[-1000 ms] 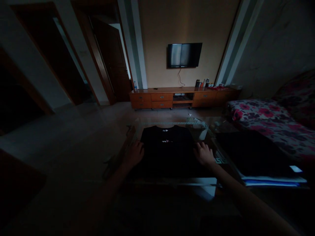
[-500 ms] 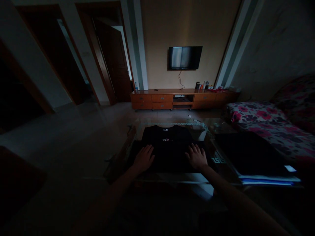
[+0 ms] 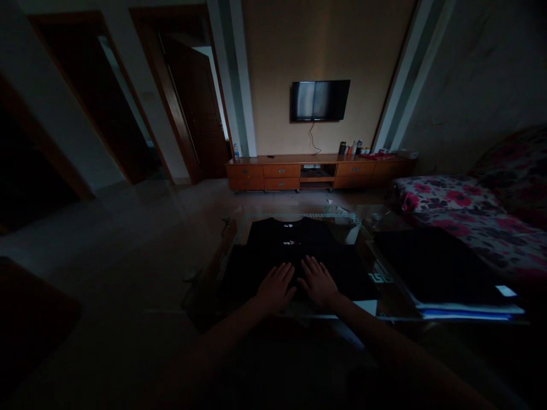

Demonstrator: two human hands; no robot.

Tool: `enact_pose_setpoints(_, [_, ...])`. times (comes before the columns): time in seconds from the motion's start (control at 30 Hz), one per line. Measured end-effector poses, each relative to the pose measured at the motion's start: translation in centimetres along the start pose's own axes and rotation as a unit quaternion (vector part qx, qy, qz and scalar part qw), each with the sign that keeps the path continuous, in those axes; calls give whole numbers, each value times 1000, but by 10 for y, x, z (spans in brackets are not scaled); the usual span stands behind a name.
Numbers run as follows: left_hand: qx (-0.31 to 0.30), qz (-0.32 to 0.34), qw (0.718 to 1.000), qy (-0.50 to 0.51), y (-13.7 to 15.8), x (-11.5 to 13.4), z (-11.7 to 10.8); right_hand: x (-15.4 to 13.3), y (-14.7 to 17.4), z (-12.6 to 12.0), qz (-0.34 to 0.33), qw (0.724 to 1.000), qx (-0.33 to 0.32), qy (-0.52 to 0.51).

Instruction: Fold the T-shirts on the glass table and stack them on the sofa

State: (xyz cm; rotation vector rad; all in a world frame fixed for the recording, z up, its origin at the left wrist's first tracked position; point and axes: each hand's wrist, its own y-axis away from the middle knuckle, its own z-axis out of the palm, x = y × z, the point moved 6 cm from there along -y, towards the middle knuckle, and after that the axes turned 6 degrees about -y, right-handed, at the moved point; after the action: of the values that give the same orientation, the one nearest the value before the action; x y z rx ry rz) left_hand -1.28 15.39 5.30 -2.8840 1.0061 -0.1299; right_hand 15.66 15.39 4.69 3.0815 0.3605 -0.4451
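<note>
A black T-shirt (image 3: 256,265) lies on the glass coffee table (image 3: 239,215), its lower part folded up so that the neckline and a small white print show at the far end. Flat on the folded part rests my left hand (image 3: 276,287), fingers stretched out. My right hand (image 3: 318,282) lies beside it on the same cloth, palm down with fingers extended. A narrow gap separates the two hands. The dim light hides most folds in the dark fabric.
To the right, a stack of dark folded clothes (image 3: 440,265) has white and blue layers at its near edge. A flowered sofa (image 3: 453,196) stands beyond it. Against the far wall are a wooden TV cabinet (image 3: 282,171) and a mounted television (image 3: 320,101).
Both hands have slid inward over the shirt, from its two sides to near its middle. A pale patch now shows by the shirt's near right edge.
</note>
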Motion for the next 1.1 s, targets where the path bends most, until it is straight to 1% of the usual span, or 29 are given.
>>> enact_pose_setpoints(0.07, [-16,9,1000,8,1,4,5,-7,1,4,-17,1000,-11,-7])
enact_pose_setpoints(0.17, [-27,9,1000,12,2,0,8,-9,1,4,-7,1000,-12,-7])
enact_pose_setpoints(0.27, [5,1,1000,6,-1,-2,3,-19,-7,-2,0,1000,17,-8])
enact_pose_setpoints(0.33, [23,1,1000,1,-4,-1,3,-33,-13,-2,-25,999,32,-9])
enact_pose_setpoints(0.43, [11,-10,1000,-1,-7,-1,10,-47,-18,7,-56,998,17,-8])
enact_pose_setpoints(0.53, [-2,-16,1000,4,-3,-5,13,-43,-17,17,-55,998,1,-9])
enact_pose_setpoints(0.6, [-12,-16,1000,6,3,-12,9,-29,-14,19,-45,999,-1,-7])
enact_pose_setpoints(0.7, [-21,-44,999,-5,18,-35,0,11,-3,15,2,1000,6,8])
enact_pose_setpoints(0.83, [2,-120,992,-30,46,-84,-11,84,20,4,70,996,48,35])
enact_pose_setpoints(0.9, [19,-163,986,-33,59,-107,-13,114,31,-1,81,994,71,35])
enact_pose_setpoints(0.97, [21,-190,981,-28,67,-122,-13,130,37,-4,77,994,78,26])
enact_pose_setpoints(1.0, [17,-196,980,-25,69,-125,-11,134,39,-4,77,994,79,23])
enact_pose_setpoints(1.1, [-3,-203,979,-20,71,-125,-8,136,41,-5,85,993,82,21])
